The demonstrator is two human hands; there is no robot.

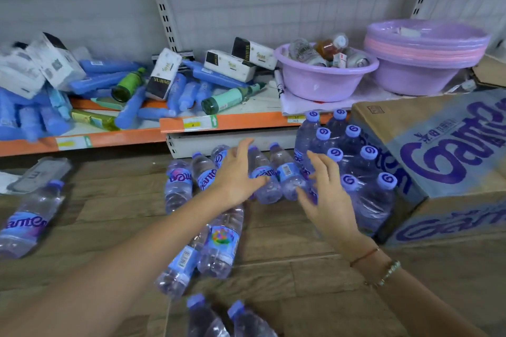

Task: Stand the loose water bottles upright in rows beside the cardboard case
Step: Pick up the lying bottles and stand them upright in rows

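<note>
My hands reach forward together over the wooden floor (287, 276), both with fingers spread wide and holding nothing. My left hand (235, 172) hovers above a cluster of water bottles lying on their sides (262, 175), just in front of the shelf base; my right hand (325, 197) is beside it, its fingers near the bottles already standing upright (353, 161). Those stand in neat rows, caps up, pressed against the left face of the cardboard case (443, 161), so that the case braces them and gives a straight edge to line up against. More loose bottles lie under my left forearm (219, 243), two at the bottom edge (232, 320), and one far left (30, 219). I judge the job is partly done, and the nearest lying pair looks like the next to grasp. Above, a cluttered shelf (232, 122) holds lilac basins (325, 74).
</note>
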